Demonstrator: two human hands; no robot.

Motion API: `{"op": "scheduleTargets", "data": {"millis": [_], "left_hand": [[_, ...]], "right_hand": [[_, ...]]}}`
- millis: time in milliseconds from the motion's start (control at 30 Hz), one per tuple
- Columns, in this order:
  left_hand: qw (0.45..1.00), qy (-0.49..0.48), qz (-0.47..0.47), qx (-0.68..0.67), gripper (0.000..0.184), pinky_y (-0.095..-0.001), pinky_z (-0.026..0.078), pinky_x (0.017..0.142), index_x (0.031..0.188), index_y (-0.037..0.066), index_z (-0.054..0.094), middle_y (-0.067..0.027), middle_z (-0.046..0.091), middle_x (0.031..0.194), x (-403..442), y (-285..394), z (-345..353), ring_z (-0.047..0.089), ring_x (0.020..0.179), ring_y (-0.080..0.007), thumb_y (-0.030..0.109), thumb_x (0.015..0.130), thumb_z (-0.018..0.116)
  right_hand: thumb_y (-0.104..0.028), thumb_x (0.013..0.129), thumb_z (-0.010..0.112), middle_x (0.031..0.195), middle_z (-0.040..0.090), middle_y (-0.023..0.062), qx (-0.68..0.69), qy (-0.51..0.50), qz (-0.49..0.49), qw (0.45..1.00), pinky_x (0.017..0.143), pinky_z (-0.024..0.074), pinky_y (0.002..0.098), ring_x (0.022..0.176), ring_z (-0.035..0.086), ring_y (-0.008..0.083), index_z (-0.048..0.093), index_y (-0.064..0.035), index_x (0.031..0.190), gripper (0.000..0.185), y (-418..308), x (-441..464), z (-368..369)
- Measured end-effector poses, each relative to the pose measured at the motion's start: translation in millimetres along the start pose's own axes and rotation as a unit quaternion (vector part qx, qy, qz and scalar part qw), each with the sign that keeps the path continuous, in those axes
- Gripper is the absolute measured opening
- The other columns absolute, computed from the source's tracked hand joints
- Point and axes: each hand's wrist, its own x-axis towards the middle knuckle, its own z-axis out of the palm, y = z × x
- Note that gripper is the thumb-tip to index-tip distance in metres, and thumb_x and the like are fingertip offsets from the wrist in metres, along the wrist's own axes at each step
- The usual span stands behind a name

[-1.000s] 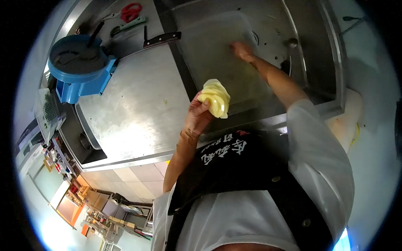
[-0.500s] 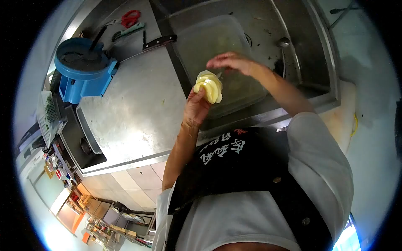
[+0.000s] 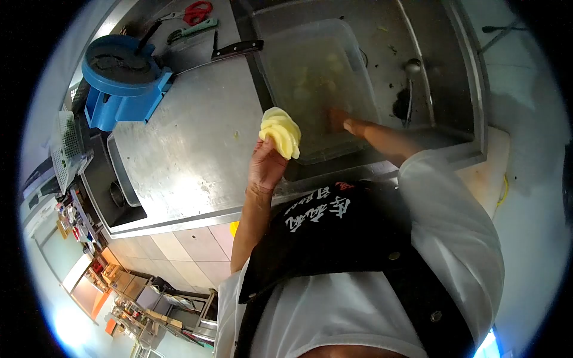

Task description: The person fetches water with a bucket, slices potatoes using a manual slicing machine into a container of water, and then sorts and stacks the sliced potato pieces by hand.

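Note:
My left hand (image 3: 268,164) is closed around a fanned stack of pale yellow potato slices (image 3: 282,134), held up at the near left edge of the tub. My right hand (image 3: 341,122) is dipped into the cloudy water of a translucent plastic tub (image 3: 369,83) set in the steel sink. Its fingers are under the surface and blurred, so whether they hold anything is hidden. Dim pale pieces show under the water beyond that hand.
Left of the sink, a steel counter (image 3: 197,131) carries a cleaver (image 3: 239,49), a green-handled peeler (image 3: 200,27), red-handled scissors (image 3: 197,12) and a blue stand with a round grey top (image 3: 122,68). A ladle (image 3: 412,67) lies in the sink at right.
My right hand has gone from above the tub down into the water. My left hand has shifted slightly left and toward me, still holding the slices. The view has tilted slightly.

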Motion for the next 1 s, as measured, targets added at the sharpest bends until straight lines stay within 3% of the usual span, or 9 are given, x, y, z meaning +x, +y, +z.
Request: {"op": "scheduleTargets", "data": {"millis": [100,167,233,367,467,567,667,867,1000], "left_hand": [[1.0,0.016,0.006,-0.006,0.04,-0.0376,0.041,0.097,0.121,0.008,0.048,-0.0056,0.056,0.117,-6,0,-2,0.053,0.109,-0.0212,0.021,0.085,0.061],[1.0,0.017,-0.002,-0.006,0.04,-0.0373,0.04,0.097,0.121,0.008,0.048,-0.0061,0.056,0.117,-7,-1,3,0.053,0.109,-0.0216,0.021,0.085,0.061],[1.0,0.009,-0.004,-0.001,0.041,-0.0371,0.04,0.098,0.121,0.008,0.048,-0.0064,0.056,0.118,-10,0,5,0.053,0.109,-0.0219,0.021,0.085,0.061],[1.0,-0.007,0.001,0.007,0.042,-0.0371,0.039,0.099,0.121,0.007,0.048,-0.0071,0.055,0.119,-13,-5,3,0.052,0.111,-0.0226,0.021,0.084,0.061],[0.999,-0.018,-0.026,-0.012,0.039,-0.037,0.04,0.098,0.12,0.007,0.049,-0.0066,0.056,0.118,-14,-4,9,0.053,0.11,-0.0217,0.015,0.084,0.061],[0.998,-0.038,-0.043,0.011,0.037,-0.0371,0.041,0.097,0.119,0.008,0.049,-0.006,0.056,0.117,-8,-12,8,0.053,0.11,-0.0209,0.012,0.084,0.061],[0.997,-0.039,-0.05,0.05,0.031,-0.0368,0.045,0.092,0.114,0.008,0.05,-0.0051,0.057,0.111,1,-21,11,0.055,0.104,-0.0192,0.013,0.085,0.061],[0.99,-0.021,0.002,0.136,0.028,-0.0371,0.049,0.083,0.109,0.009,0.051,-0.0045,0.058,0.105,7,-33,18,0.057,0.097,-0.0178,0.012,0.084,0.063],[0.991,-0.013,0.024,0.13,0.028,-0.0365,0.051,0.08,0.109,0.009,0.05,-0.0042,0.059,0.103,5,-31,20,0.058,0.094,-0.0177,0.01,0.084,0.063]], "right_hand": [[-0.023,0.078,0.061,0.115,0.056,0.0175,0.17,-0.087,0.002,0.982,0.083,0.0438,0.0398,0.1,0.055,0.0274,0.053,-0.0024,0.119,0.046,18,-18,18],[-0.021,0.079,0.059,0.107,0.06,0.0148,-0.107,-0.136,-0.11,0.979,0.076,0.0465,0.0377,0.091,0.058,0.0248,0.054,-0.0042,0.117,0.042,-7,-30,-7],[-0.018,0.081,0.056,0.099,0.061,0.0109,-0.158,-0.18,-0.085,0.967,0.07,0.0477,0.034,0.083,0.059,0.0213,0.055,-0.0065,0.115,0.036,-43,-43,-44],[-0.011,0.084,0.056,0.085,0.059,0.0005,0.37,-0.17,0.099,0.908,0.059,0.0434,0.0218,0.07,0.054,0.0095,0.059,-0.0109,0.106,0.022,-66,-76,-108],[-0.016,0.085,0.059,0.083,0.059,-0.0016,0.529,-0.318,-0.166,0.769,0.056,0.0409,0.0199,0.068,0.051,0.0067,0.06,-0.0098,0.099,0.016,-76,-97,-147],[-0.02,0.086,0.058,0.083,0.058,-0.0027,0.446,-0.181,-0.154,0.863,0.058,0.0414,0.0197,0.07,0.051,0.0044,0.06,-0.0072,0.096,0.016,-109,-130,-171],[-0.019,0.087,0.057,0.084,0.058,-0.0035,0.364,-0.199,-0.146,0.898,0.062,0.042,0.0194,0.073,0.051,0.004,0.06,-0.0061,0.096,0.016,-126,-138,-180],[-0.021,0.088,0.057,0.077,0.057,-0.0031,0.4,0.009,-0.155,0.903,0.054,0.0403,0.0189,0.064,0.051,0.0043,0.06,-0.0029,0.099,0.021,-161,-165,-170],[-0.019,0.09,0.055,0.073,0.056,-0.0027,0.484,0.006,-0.09,0.87,0.047,0.036,0.0187,0.056,0.048,0.0041,0.06,-0.0013,0.1,0.021,-168,-176,-177]]}}
